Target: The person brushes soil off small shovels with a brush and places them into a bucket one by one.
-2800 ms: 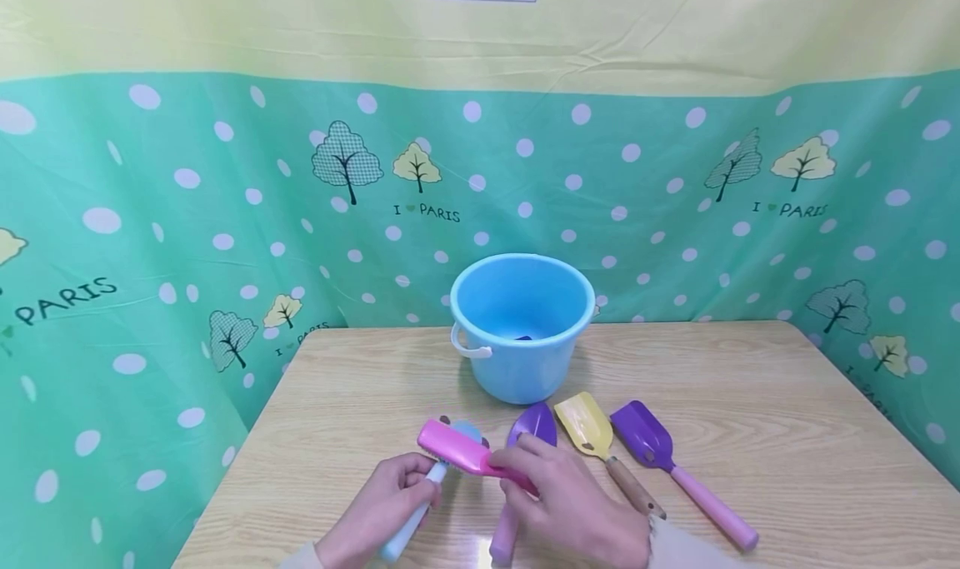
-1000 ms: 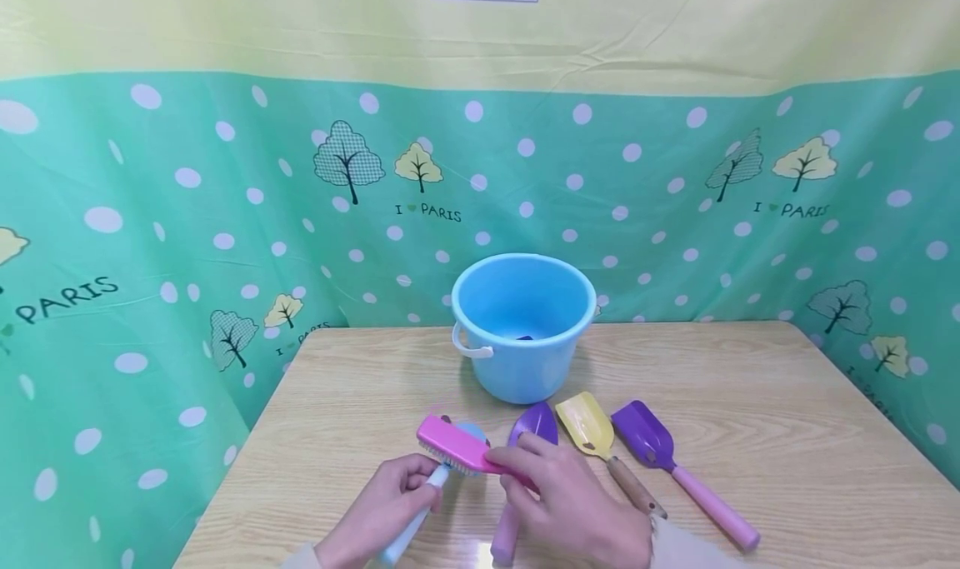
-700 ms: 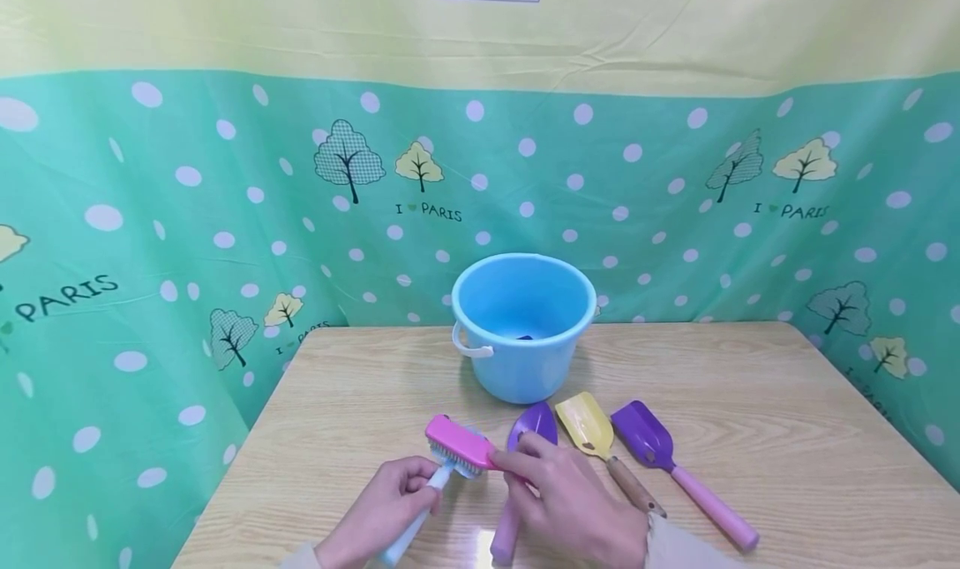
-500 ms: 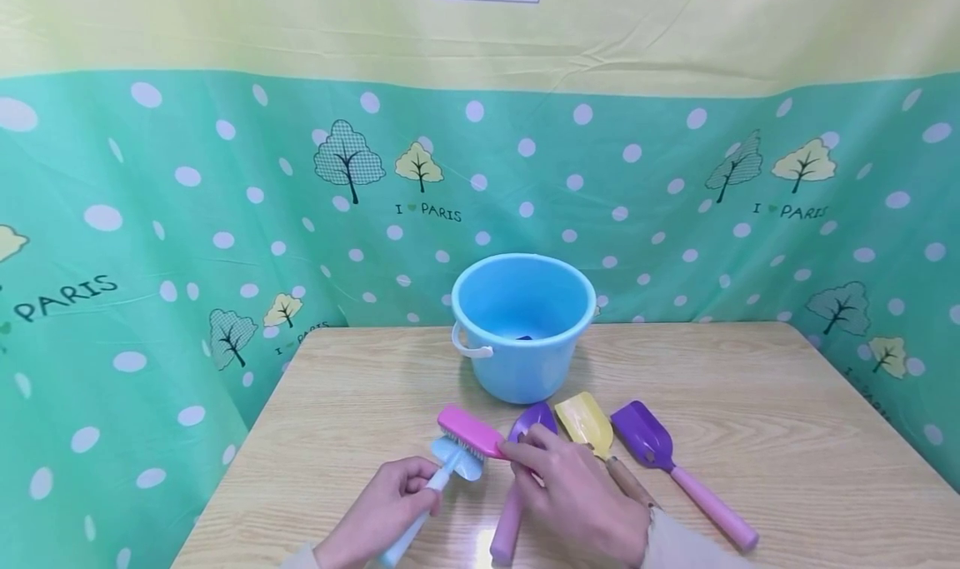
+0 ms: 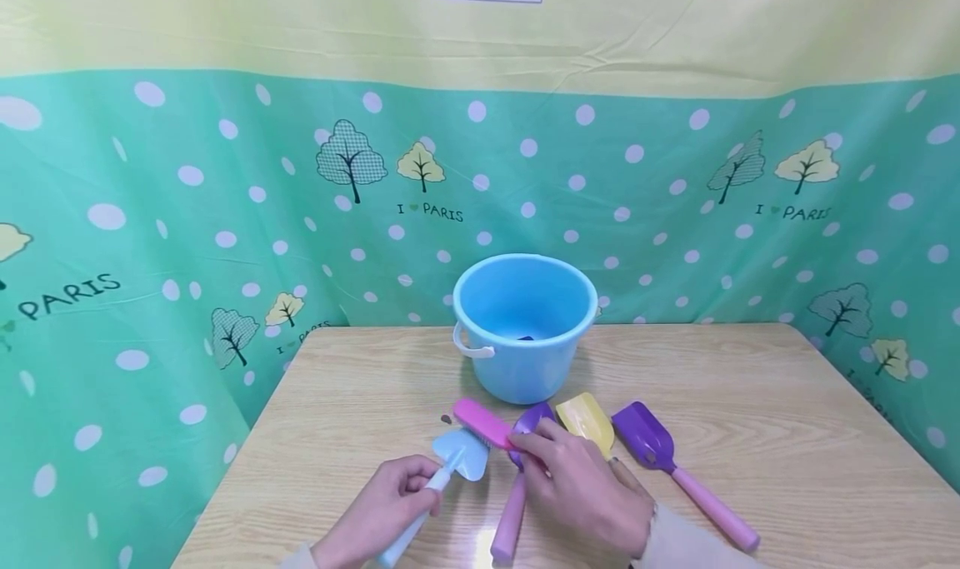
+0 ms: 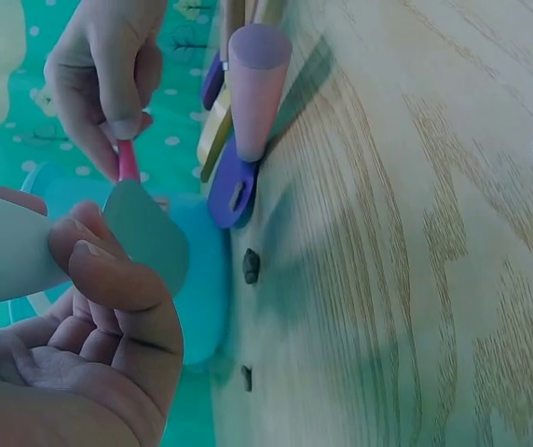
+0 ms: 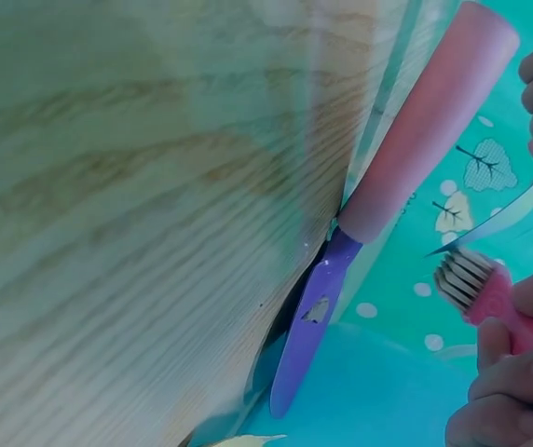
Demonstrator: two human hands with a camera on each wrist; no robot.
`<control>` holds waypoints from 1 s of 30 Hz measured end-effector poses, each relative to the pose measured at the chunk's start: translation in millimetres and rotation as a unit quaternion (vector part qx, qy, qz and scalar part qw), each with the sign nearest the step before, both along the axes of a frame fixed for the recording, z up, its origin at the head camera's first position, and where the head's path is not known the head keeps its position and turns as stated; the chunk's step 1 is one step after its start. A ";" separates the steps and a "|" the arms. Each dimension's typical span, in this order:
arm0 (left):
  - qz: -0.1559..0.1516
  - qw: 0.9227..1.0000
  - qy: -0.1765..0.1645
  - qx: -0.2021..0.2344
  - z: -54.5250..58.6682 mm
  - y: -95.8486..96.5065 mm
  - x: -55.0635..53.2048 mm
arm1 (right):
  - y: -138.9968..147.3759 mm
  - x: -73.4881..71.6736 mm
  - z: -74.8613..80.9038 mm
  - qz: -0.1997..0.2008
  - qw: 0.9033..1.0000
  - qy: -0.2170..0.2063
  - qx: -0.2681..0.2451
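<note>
My left hand (image 5: 386, 502) grips the handle of a light blue hand trowel (image 5: 461, 452), held just above the table with its blade pointing away. With my right hand (image 5: 581, 486) I hold a pink brush (image 5: 483, 423) by its handle. Its bristles (image 7: 464, 277) face down at the blade's right edge in the right wrist view; whether they touch it I cannot tell. Two small dark lumps (image 6: 251, 266) lie on the table below the trowel. A purple trowel (image 5: 508, 519) with a pink handle lies partly under my right hand.
A light blue bucket (image 5: 525, 369) with a white handle stands at the back, something dark on its bottom. Right of my hand lie a yellow scoop (image 5: 587, 419), its wooden handle partly hidden, and a purple scoop (image 5: 648, 440). A patterned curtain (image 5: 637, 177) hangs behind the table.
My right hand has moved the pink brush across the trowel blade, away and to the right. The blade, covered before, now shows. My left hand has stayed nearly still.
</note>
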State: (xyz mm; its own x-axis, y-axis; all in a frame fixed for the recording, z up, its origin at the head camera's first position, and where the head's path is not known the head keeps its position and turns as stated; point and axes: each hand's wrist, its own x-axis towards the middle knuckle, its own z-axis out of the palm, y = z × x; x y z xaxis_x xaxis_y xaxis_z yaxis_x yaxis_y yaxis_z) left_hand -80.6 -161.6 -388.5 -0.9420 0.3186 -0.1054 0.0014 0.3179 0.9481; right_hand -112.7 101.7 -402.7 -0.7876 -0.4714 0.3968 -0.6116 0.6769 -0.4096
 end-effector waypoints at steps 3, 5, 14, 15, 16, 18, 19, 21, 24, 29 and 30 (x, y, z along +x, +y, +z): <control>-0.003 1.000 0.001 -0.003 0.6 -0.2 0.2 | 1.1 -1.9 0.7 -0.005 1.000 -0.015 0.015; -0.006 1.000 0.000 -0.004 0.9 -0.4 0.3 | 1.8 -3.1 1.6 -0.009 0.999 -0.030 0.021; -0.003 1.000 -0.001 0.005 2.1 0.7 0.8 | 7.3 -7.4 5.7 -0.040 0.997 -0.057 0.036; -0.002 1.000 0.000 0.007 2.1 0.8 0.9 | 8.3 -8.5 6.2 -0.041 0.997 -0.058 0.033; -0.001 1.000 0.000 0.010 2.1 0.8 0.9 | 9.4 -9.4 6.9 -0.043 0.997 -0.059 0.031; -0.001 1.000 -0.001 0.016 1.9 0.7 0.9 | 11.5 -11.1 8.5 -0.045 0.997 -0.056 0.024; 0.000 1.000 -0.004 0.019 1.7 0.7 0.8 | 12.5 -11.8 9.1 -0.047 0.997 -0.055 0.021; 0.000 1.000 -0.009 0.022 1.2 0.5 0.3 | 14.1 -12.4 10.2 -0.052 0.997 -0.056 0.020; 0.001 1.000 -0.014 0.022 1.0 0.6 -0.1 | 16.7 -12.4 12.2 -0.057 0.996 -0.065 0.021; 0.004 1.000 -0.017 0.020 3.1 1.5 -0.4 | 21.0 -10.7 14.1 -0.063 0.995 -0.080 0.020; 0.005 1.000 -0.017 0.021 3.7 1.8 -0.4 | 21.9 -10.4 14.1 -0.064 0.995 -0.080 0.017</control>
State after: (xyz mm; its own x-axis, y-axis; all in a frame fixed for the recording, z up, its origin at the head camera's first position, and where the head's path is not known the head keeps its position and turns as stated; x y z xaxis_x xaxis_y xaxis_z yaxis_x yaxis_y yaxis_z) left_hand -81.0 -159.8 -384.8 -0.9410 0.3146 -0.1247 -0.0347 0.2769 0.9603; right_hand -123.1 123.6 -388.6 -0.8934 -0.3752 0.2471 -0.4491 0.7601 -0.4697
